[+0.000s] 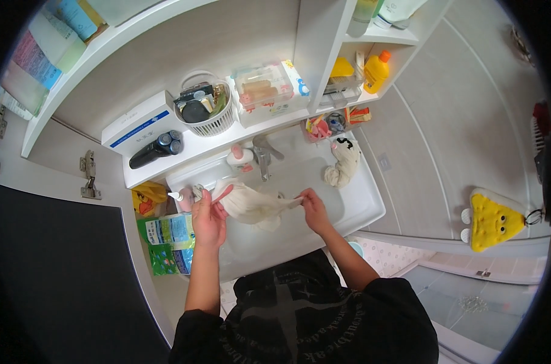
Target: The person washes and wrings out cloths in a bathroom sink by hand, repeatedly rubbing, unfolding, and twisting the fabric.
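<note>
At the far left is a dark panel (63,267), then a yellow bag (149,200), with a shaver (157,150) on the shelf (193,151) above and a green packet (169,246) beside the sink (245,247). Next to a pump bottle (182,198) at the sink's left edge, the left hand (208,218) grips the near end of the white cloth (251,205) between thumb and fingers, close to its pink strip (224,193). The cloth hangs over the basin, bunched in the middle and drawn narrow toward its right end; it looks soft, limp and thin, probably light unless wet, when it would turn heavier and a little slippery. The gathered ends and the strip seem the surest holds; the thin right end could stretch if tugged hard. Behind it stand a soap bottle (240,159) and the tap (262,161). The right hand (313,211) pinches that narrow end, fingertips pressed together. Farther right, a second cloth (343,164) lies crumpled on the sink's rim, and a yellow triangle (492,221) hangs by the wall.
</note>
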A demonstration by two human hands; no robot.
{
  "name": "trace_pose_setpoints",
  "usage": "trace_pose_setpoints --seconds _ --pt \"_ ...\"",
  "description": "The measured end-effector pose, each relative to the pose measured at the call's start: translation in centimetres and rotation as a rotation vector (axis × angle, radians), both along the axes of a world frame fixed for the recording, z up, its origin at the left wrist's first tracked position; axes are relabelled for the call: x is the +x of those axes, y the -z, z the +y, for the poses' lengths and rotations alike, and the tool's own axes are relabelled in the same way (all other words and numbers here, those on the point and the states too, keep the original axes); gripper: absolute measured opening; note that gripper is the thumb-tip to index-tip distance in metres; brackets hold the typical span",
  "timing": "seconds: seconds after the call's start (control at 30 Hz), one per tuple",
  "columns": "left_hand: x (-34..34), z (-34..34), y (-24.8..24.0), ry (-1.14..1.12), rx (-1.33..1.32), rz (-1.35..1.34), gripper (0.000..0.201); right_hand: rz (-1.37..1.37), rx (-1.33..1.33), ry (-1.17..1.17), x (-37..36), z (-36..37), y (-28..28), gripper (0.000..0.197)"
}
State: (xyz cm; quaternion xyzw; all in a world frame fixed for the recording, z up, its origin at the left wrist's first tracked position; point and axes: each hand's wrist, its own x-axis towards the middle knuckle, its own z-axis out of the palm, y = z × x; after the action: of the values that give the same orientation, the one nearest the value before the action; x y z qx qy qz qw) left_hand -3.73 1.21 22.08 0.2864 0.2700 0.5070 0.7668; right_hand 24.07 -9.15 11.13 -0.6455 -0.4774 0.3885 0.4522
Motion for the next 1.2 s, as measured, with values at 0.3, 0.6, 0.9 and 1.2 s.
trace_pose_setpoints --seconds 0.3,0.6,0.9,1.2 --pt "-2.8 0.9 5.3 -0.197 0.047 0.754 0.029 0.146 0.176 0.176 2.3 2.5 -9.1 0.012" --pt "-2.4 1.0 6.7 -0.104 0.299 1.002 0.024 0.040 0.181 0.205 4.1 3.2 -14.1 0.012" --pt "2.9 -0.7 7.7 -0.083 0.572 1.194 0.032 0.458 0.017 0.049 -0.5 3.4 -12.7 0.014" --pt "6.4 -3.7 7.2 0.316 0.336 1.153 0.024 0.576 -0.039 0.056 -0.6 3.5 -13.0 0.012"
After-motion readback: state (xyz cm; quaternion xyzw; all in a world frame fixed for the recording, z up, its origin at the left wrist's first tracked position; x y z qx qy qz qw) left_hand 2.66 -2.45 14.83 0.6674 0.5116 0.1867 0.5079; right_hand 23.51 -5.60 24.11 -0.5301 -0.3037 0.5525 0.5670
